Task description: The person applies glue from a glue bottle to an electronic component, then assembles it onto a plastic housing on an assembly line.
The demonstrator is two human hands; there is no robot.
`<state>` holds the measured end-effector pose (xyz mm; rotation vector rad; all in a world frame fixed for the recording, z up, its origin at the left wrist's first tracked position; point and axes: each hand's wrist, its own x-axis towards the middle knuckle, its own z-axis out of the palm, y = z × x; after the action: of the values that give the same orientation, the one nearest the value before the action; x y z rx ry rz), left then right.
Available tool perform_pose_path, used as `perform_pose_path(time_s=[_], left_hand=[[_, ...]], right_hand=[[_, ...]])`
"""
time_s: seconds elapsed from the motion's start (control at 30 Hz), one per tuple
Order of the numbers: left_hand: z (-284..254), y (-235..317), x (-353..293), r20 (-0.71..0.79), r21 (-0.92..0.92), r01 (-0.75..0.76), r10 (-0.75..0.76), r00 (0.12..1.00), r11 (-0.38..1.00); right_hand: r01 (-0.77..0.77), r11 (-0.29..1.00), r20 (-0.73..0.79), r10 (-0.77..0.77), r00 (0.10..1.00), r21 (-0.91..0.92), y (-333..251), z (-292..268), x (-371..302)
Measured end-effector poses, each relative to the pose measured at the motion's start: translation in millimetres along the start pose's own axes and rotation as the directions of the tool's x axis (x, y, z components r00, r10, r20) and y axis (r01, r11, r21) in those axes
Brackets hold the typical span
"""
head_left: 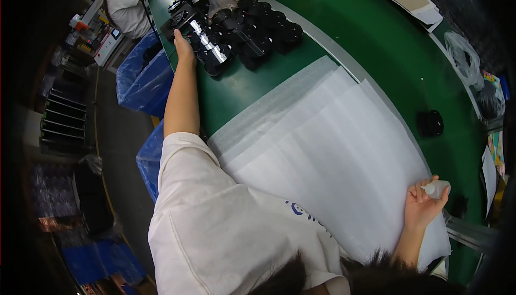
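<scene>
Looks part-way through handling a batch of black parts [263,29], heaped on the green table [236,91] between eleven and twelve o'clock. Reaching with the left hand [184,48] toward eleven, up at a disc-faced black unit [180,18]; cannot tell gripping from merely touching, with fingertips lost against dark plastic. Holding a small white bottle [439,188] at four o'clock in the right hand [423,202], fingers curled round, nozzle toward nine, well apart from the heap; so, by judgement, not dispensing onto any part now. Impossible to sort finished from unfinished by eye, hence to say how much remains.

Hard to make out: lower layers of the heap; anything under the white sheets [317,150] near the middle; the exact kind of the lone black round item [430,123] at three o'clock; everything along the dark rim.
</scene>
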<state>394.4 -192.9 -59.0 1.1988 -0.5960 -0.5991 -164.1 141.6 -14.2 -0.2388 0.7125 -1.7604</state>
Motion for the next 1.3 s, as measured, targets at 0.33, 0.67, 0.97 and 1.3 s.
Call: perform_pose_path(time_s=[0.33, 0.67, 0.97, 1.3], left_hand=[[-8, -12, 25, 0.132, 0.476, -0.184, 0.137, 0.982, 0.86], [-2, 0, 7, 0.154, 0.668, -0.235, 0.178, 0.972, 0.706], [-2, -6, 11, 0.186, 0.648, -0.322, 0.267, 0.946, 0.691], [2, -1, 8, 0.159, 0.726, -0.201, 0.124, 0.979, 0.657]], right_hand=[[-0.008, 1.0, 0.007, 0.008, 1.0, -0.028, 0, 1, 0], [0.007, 0.999, -0.013, -0.007, 1.0, -0.04, 2, 3, -1], [0.017, 0.999, -0.026, -0.018, 0.999, -0.042, 3, 5, -1], [0.008, 0.999, -0.019, -0.009, 1.0, -0.04, 2, 6, -1]])
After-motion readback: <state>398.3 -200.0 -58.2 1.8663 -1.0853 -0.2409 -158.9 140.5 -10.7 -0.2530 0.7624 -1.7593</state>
